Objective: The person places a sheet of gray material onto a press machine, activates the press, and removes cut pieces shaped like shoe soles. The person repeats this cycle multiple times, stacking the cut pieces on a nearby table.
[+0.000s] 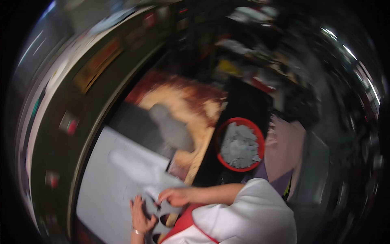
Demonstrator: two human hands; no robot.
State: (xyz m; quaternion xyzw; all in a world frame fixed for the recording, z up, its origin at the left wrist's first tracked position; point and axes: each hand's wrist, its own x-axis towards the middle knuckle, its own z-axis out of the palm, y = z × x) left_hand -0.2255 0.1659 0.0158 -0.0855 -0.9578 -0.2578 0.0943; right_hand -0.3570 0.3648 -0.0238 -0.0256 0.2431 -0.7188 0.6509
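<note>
A light grey sheet (109,171) lies across the work surface, with several cut-out holes along its near right part. On this sheet my left hand (141,217) rests palm down, fingers spread and thumb apart, holding nothing. Just to its right is my right hand (175,197), fingers curled together by the holes. A small dark thing shows at its fingertips, too blurred to name. Beyond the sheet, a rounded grey cut piece (174,128) lies partly over a dark grey panel (136,122) on a worn tan and dark red board (203,107).
A red basin (262,140) full of grey cut pieces stands on a black surface (245,95) to the right. Pink sheets (286,142) lie beyond it. Along the left runs a dark green machine beam (87,118). Blurred clutter fills the back.
</note>
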